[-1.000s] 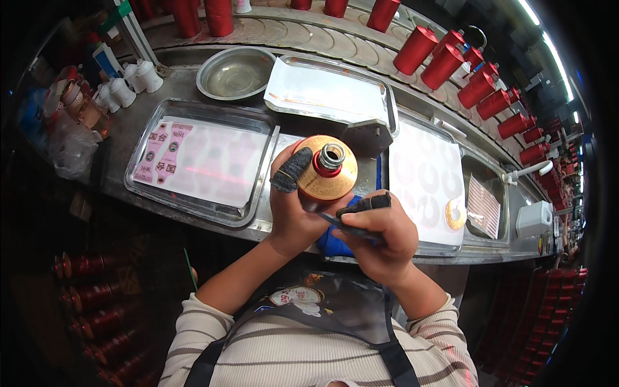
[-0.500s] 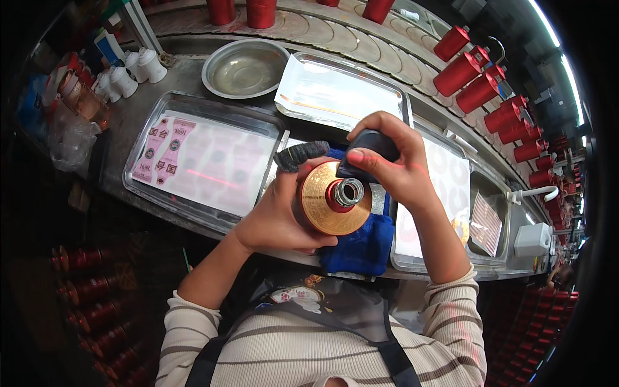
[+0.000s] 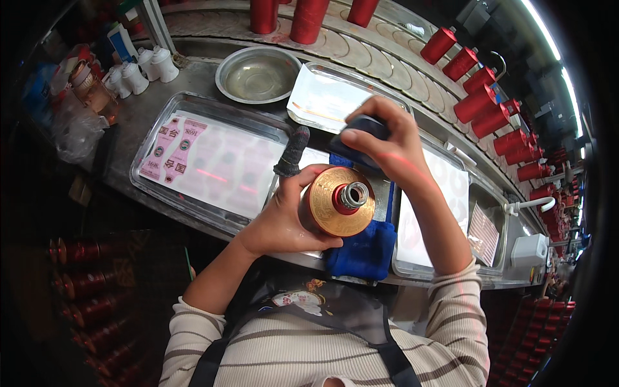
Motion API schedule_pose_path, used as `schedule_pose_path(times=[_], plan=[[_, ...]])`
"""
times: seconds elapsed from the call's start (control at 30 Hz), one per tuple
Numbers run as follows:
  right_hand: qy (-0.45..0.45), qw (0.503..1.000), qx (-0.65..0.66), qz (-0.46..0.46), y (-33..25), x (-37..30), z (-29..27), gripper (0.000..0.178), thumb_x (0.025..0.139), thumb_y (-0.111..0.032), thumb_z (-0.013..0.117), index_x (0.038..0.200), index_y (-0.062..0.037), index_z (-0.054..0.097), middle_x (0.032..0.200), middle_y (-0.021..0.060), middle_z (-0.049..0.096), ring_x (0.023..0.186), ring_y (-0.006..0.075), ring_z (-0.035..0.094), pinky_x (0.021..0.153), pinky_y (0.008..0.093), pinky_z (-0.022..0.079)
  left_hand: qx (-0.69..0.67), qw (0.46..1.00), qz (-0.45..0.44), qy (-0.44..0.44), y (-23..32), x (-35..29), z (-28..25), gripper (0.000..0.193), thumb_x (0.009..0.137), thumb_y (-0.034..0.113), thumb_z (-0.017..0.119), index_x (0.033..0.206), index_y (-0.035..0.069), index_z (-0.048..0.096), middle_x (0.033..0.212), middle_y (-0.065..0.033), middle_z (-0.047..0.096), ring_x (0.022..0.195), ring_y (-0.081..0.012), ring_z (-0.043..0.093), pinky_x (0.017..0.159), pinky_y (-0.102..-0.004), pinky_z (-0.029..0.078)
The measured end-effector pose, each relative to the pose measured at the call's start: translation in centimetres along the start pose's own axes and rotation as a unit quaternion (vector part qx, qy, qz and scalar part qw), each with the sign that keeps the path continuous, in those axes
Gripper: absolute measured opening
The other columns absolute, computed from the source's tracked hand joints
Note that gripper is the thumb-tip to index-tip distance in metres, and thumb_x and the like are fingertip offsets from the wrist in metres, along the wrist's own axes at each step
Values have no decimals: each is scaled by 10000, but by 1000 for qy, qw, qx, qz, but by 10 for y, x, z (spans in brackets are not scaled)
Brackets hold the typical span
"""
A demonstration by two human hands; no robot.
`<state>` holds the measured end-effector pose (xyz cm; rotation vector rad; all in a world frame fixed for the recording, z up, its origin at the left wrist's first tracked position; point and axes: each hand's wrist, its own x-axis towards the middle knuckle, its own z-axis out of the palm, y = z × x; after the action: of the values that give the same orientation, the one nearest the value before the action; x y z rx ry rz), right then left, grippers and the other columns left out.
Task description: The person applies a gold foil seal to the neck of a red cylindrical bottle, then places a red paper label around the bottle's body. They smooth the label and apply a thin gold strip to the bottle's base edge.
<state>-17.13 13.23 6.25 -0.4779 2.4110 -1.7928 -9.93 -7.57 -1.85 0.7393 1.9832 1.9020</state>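
My left hand point(image 3: 274, 226) is wrapped round a red bottle point(image 3: 327, 218), seen from above with its gold shoulder, red neck band and bare metallic threaded mouth facing up. A dark knitted finger cover point(image 3: 294, 151) sits on the raised index finger of that hand. In my right hand point(image 3: 405, 148), thumb and fingers grip a dark block-shaped object point(image 3: 373, 127), whose exact kind I cannot tell. This block is just beyond the bottle's far side, apart from the shoulder. Below the bottle lies a folded blue cloth point(image 3: 367, 251).
At left, a metal tray point(image 3: 145, 182) holds pink printed labels point(image 3: 175, 155) and a white sheet. Behind stand a metal bowl point(image 3: 258, 95) with liquid and another tray point(image 3: 322, 100). Red bottles point(image 3: 311, 20) line a conveyor point(image 3: 361, 53). A tap point(image 3: 532, 204) and white jug point(image 3: 530, 250) are at right.
My right hand has drawn the dark block away from the bottle's shoulder, where it was held before. My left index finger has lifted off the bottle. The view has shifted slightly.
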Motion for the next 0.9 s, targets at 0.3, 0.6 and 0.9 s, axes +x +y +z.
schedule_pose_path(times=[0.3, 0.6, 0.9], plan=[[122, 991, -33, -54, 3, -62, -2, 194, 830, -130, 775, 900, -27, 627, 866, 44, 633, 811, 113, 589, 750, 248, 480, 81, 986, 118, 90, 2, -6, 14, 940, 642, 219, 940, 1421, 75, 434, 1359, -158, 553, 1234, -311, 578, 1048, -407, 458], [160, 932, -221, -239, -6, -116, 18, 218, 688, 45, 758, 881, -34, 694, 777, 78, 611, 724, 257, 595, 669, 353, 480, 81, 954, 198, 211, -18, -4, 55, 784, 755, 147, 875, 1406, 80, 443, 1482, -212, 371, 1324, -358, 496, 1098, -429, 428], [141, 881, -288, -347, -11, -114, 46, 330, 593, 28, 742, 904, -72, 691, 756, 54, 539, 739, 289, 585, 651, 371, 478, 74, 952, 89, 284, -22, 5, 66, 897, 717, 295, 875, 1390, -7, 364, 1374, -206, 429, 1272, -337, 489, 1076, -438, 398]])
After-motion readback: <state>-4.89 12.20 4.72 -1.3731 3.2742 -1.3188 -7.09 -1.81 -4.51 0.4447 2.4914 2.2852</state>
